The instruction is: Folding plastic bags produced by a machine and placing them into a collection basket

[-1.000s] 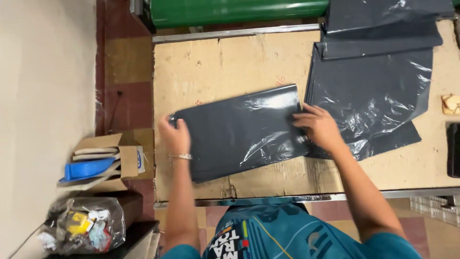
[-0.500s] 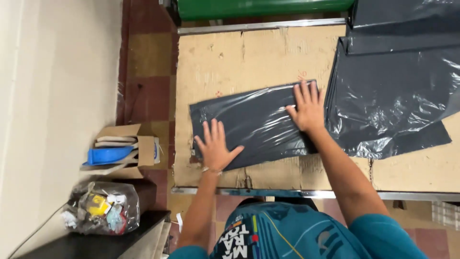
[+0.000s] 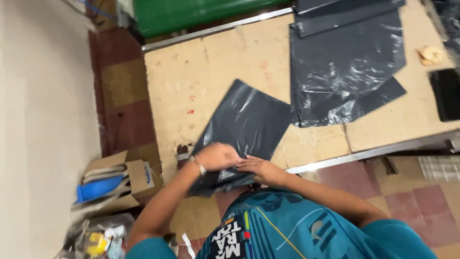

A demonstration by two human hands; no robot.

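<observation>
Flat dark-grey plastic mailer bag (image 3: 249, 122) held at near table edge, long axis running far-right from grip. Left hand (image 3: 216, 156) and right hand (image 3: 258, 169) both clamped on near end, touching.

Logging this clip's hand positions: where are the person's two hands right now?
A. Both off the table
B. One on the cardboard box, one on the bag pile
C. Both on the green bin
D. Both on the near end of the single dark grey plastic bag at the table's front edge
D: the left hand and right hand meet on the near end of the dark grey plastic bag, which overhangs the table edge.
</observation>
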